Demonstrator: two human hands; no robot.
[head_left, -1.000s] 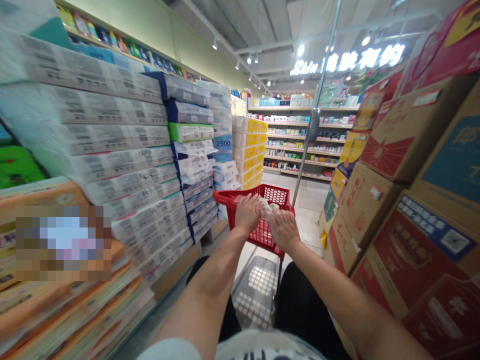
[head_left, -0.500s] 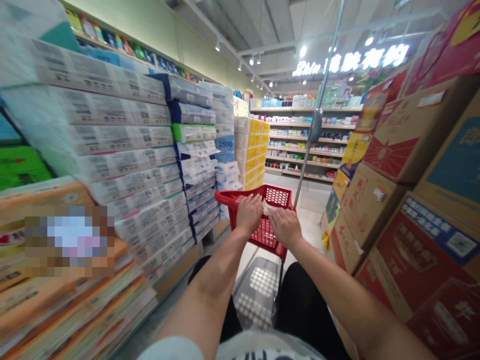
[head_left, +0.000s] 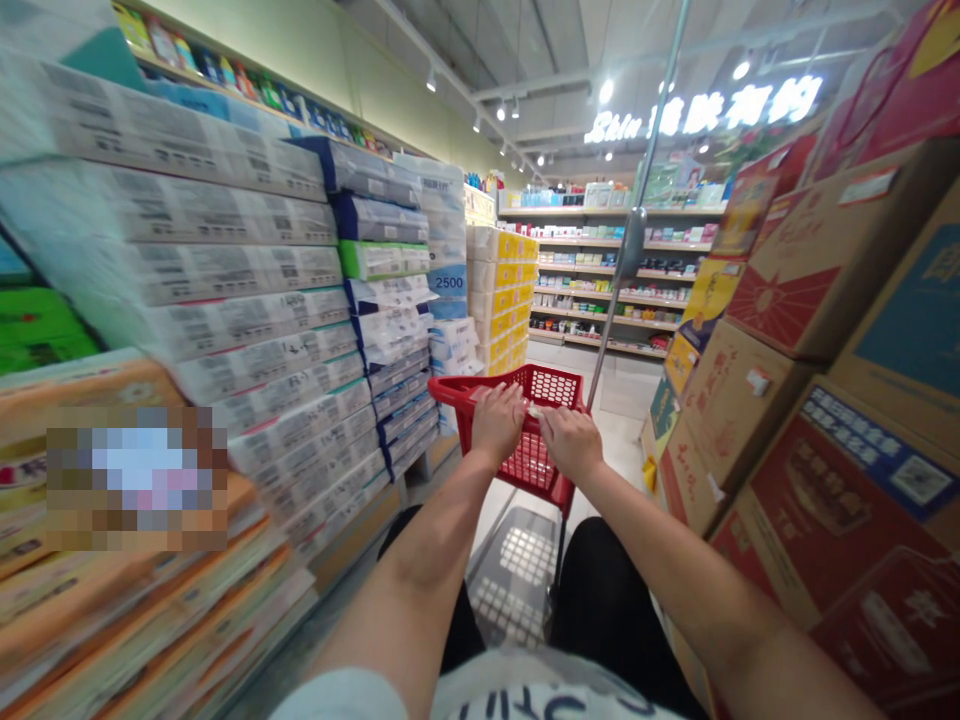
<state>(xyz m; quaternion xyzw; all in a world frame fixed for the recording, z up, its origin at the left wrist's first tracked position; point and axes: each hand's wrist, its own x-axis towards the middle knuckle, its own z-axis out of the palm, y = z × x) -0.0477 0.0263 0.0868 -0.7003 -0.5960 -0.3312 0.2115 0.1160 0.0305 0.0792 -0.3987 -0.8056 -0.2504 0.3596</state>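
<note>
A red plastic shopping basket (head_left: 551,385) on a wheeled cart stands in the aisle straight ahead. My left hand (head_left: 496,420) is curled over its near rim on the left. My right hand (head_left: 571,440) grips the same rim just to the right, fingers folded. A small pale thing (head_left: 533,409), too small to name, shows between the two hands. A grey lower tray of the cart (head_left: 514,575) lies below the basket, in front of my dark trousers.
Stacked packs of tissue and paper (head_left: 247,300) line the left side on a low pallet. Cardboard cartons (head_left: 795,330) are piled high on the right. A slanted metal pole (head_left: 630,240) rises beyond the basket. Shelves of goods (head_left: 600,290) cross the far end.
My right hand's fingers, spread a second ago, have folded onto the rim. The basket and both hands have moved slightly forward along the aisle.
</note>
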